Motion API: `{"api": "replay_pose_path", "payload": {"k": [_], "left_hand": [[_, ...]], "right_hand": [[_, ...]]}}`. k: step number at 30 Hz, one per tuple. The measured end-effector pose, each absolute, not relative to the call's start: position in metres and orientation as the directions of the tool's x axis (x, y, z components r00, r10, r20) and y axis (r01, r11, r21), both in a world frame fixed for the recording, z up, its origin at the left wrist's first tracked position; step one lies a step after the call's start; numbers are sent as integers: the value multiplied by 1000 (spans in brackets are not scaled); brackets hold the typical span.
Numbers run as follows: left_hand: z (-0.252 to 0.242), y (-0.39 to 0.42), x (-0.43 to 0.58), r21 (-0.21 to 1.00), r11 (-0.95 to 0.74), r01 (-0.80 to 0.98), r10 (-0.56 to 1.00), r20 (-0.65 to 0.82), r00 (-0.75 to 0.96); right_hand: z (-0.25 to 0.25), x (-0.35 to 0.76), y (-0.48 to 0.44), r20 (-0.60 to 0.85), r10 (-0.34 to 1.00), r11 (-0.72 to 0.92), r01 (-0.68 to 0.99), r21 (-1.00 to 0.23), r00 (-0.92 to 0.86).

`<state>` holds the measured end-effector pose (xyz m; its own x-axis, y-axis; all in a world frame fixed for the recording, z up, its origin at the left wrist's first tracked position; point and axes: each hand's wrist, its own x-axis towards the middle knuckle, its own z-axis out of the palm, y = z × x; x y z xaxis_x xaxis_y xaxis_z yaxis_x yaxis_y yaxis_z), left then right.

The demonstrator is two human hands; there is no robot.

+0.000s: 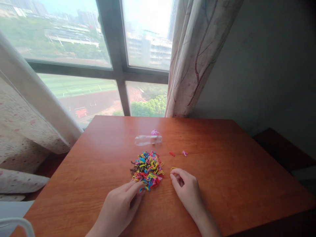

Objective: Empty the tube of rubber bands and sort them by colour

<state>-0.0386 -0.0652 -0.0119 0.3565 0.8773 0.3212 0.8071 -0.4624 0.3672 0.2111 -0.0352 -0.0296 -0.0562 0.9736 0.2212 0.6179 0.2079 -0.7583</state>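
Note:
A heap of small elastic hair bands [147, 169] in yellow, black, red, blue and pink lies mid-table. At its near left edge is my left hand [120, 204], thumb and forefinger closed on a blue band [141, 190] there. To the right of the heap, my right hand [186, 186] pinches a yellow hair band [174, 168], which juts out past the fingertips. Beyond that hand, a red band [172, 153] and a pink band [184, 153] lie apart from the heap.
Behind the heap a clear plastic bottle [145, 141] lies on its side, with a purple cap-like piece [155, 132] just behind it. The brown wooden table [237, 171] reaches to a window, with curtains [195, 56] at both sides. A white curved object [19, 222] shows at lower left.

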Motion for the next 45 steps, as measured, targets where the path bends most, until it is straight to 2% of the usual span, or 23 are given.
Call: {"api": "replay_pose_path", "payload": {"k": [5,10,22,28,31,35,45], "left_hand": [[-6,-71,-39,313,-381,870,903,329,277],[-7,-76,-39,271,-401,875,895,319,312],[0,-72,-31,384,-444,809,880,359,312],[28,-48,-2,367,-517,773,853,293,432],[45,-24,21,306,-558,771,830,234,507],[58,11,57,229,-622,748,775,45,631],[40,53,112,220,-695,685,682,-101,724]], "right_hand": [[-30,211,-37,219,975,191,585,-788,-24],[-31,211,-37,219,975,192,586,-787,-25],[-28,209,-43,227,972,214,594,-776,-54],[-27,210,-48,238,970,218,598,-771,-47],[-27,211,-54,235,967,240,657,-715,-98],[-26,212,-62,235,954,293,725,-624,-184],[-24,210,-62,236,950,308,728,-612,-203]]}}
